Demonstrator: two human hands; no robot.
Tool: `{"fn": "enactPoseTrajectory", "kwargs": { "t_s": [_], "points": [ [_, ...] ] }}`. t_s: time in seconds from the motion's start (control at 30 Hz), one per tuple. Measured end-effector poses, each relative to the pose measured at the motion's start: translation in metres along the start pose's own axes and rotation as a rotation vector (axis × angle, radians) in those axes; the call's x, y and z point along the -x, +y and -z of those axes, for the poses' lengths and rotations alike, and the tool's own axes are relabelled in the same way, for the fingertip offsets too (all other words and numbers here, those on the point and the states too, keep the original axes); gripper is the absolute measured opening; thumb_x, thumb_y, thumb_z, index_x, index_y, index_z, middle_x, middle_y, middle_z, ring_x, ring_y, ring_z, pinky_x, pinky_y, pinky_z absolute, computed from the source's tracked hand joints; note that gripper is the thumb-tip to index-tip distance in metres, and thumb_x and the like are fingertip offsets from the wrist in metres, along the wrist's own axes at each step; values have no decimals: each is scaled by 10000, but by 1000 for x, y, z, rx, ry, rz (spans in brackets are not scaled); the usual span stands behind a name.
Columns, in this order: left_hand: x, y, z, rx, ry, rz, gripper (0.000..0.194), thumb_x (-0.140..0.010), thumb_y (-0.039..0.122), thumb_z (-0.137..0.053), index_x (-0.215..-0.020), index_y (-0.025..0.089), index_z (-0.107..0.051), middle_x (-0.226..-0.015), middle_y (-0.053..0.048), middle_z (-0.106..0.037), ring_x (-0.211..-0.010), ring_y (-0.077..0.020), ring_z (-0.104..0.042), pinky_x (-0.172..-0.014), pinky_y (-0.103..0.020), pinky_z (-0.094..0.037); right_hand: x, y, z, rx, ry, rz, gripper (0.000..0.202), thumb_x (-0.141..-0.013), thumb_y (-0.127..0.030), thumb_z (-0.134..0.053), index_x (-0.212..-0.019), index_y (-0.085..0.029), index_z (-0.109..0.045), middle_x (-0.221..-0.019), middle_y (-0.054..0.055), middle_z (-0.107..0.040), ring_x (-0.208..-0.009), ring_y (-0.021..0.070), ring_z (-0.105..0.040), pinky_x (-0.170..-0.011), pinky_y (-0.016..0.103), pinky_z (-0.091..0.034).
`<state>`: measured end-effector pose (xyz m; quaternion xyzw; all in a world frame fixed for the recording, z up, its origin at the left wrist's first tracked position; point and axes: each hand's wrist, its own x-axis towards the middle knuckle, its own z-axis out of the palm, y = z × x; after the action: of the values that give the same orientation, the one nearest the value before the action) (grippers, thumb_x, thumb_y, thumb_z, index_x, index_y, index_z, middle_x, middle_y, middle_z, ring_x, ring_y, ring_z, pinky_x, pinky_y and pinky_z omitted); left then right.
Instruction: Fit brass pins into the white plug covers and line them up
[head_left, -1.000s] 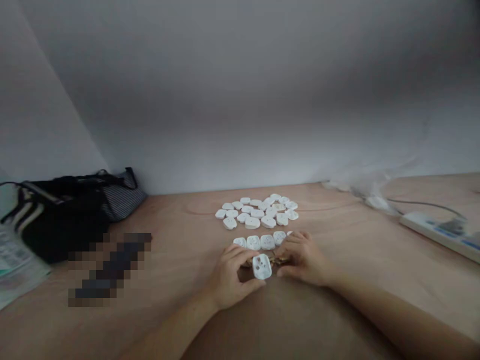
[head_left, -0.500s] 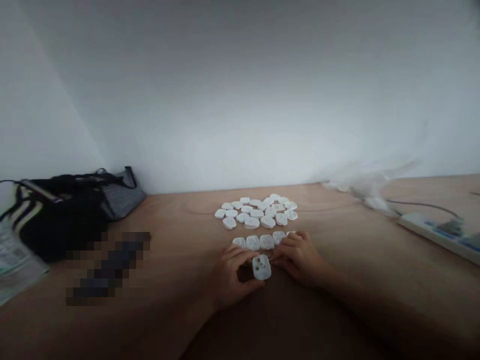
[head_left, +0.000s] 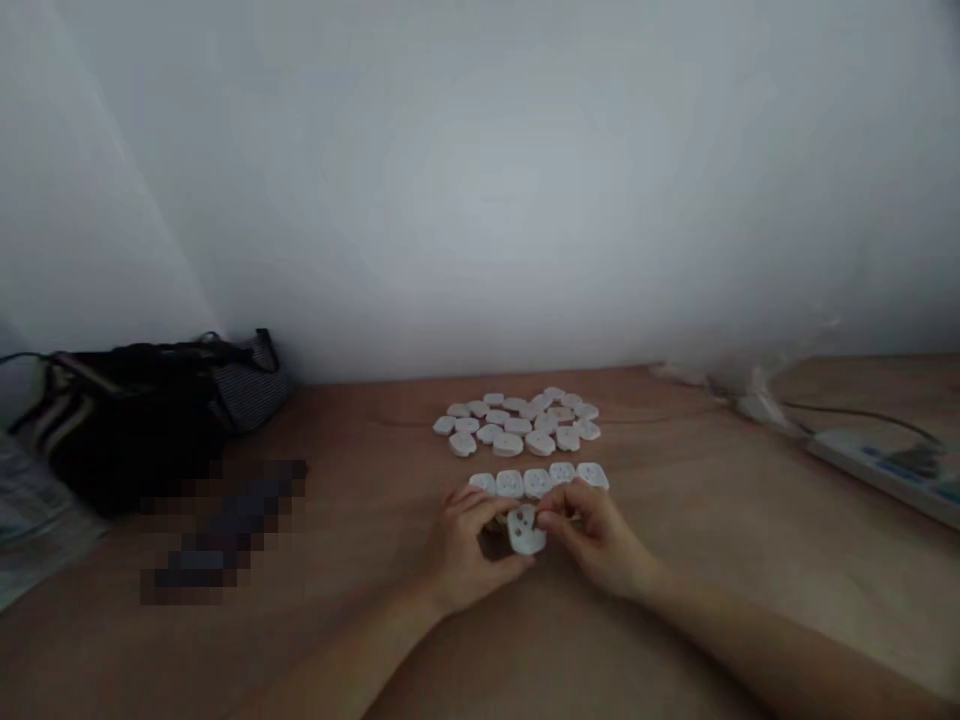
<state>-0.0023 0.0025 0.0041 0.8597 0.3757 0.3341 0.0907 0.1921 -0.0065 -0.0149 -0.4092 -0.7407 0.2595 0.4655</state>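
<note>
My left hand is closed around a white plastic socket housing, roughly square with rounded corners. Its open side faces me, and small dark and brassy bits show inside. My right hand pinches thumb and fingers together at the housing's upper right edge; whatever lies between the fingertips is too small to make out. Just beyond both hands runs a row of similar white housings, partly covered by my fingers. Farther back lies a loose cluster of white socket pieces.
At the left stand a black bag and a plastic bag, with a blurred-out dark object beside them. On the right are a power strip, its cable and a crumpled clear plastic bag. A wall rises behind the wooden table.
My right hand has moved left from the right end of the row to the held housing, uncovering the row's last piece. The housing has tilted slightly in my left hand.
</note>
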Motion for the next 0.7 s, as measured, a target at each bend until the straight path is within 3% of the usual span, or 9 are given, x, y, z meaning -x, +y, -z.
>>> {"fn": "enactPoseTrajectory", "kwargs": {
  "t_s": [0.47, 0.7],
  "points": [
    [0, 3, 1, 1, 35, 26, 400, -578, 341, -774, -932, 203, -651, -841, -31, -686, -813, -230, -594, -779, -372, -429, 1, -8, 2, 232, 105, 69, 148, -836, -271, -516, -742, -203, -608, -698, 19, -629, -712, 181, -533, -708, 327, -352],
    [0, 5, 1, 3, 48, 24, 382, -586, 339, -763, -929, 212, -650, -847, -34, -687, -815, -231, -592, -783, -373, -426, 2, -12, 2, 299, 62, 84, 127, -822, -260, -538, -736, -211, -617, -712, 7, -642, -743, 184, -535, -749, 348, -322]
  ]
}}
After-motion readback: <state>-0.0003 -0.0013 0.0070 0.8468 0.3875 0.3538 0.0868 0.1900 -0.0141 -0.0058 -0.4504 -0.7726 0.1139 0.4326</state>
